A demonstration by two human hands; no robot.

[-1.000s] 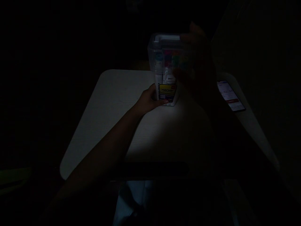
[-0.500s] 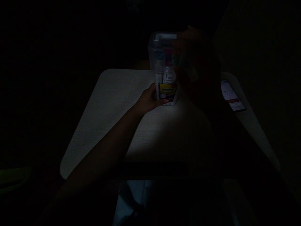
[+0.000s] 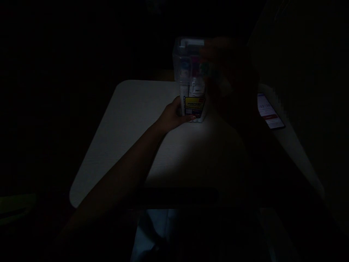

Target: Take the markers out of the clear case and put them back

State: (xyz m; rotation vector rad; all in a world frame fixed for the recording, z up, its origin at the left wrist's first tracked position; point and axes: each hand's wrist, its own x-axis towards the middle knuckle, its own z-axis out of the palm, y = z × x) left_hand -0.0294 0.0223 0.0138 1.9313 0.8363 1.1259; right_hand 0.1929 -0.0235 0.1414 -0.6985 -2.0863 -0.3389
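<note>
The scene is very dark. A clear plastic box (image 3: 191,69) with a white handle on its lid and coloured marker caps inside stands upright at the far side of a white table (image 3: 131,123). A yellow label is on its lower front. My left hand (image 3: 173,116) is wrapped round the box's lower left corner, thumb across the label. My right hand (image 3: 231,80) is a dim shape against the box's upper right side; its fingers are too dark to make out.
A lit phone (image 3: 268,111) lies on the table's right side, beyond my right arm. The table's near edge meets a dark strip, with light cloth on my lap below it. Everything around the table is black.
My right hand has drifted slightly down and right along the box's upper right side. The left hand and the box have stayed put.
</note>
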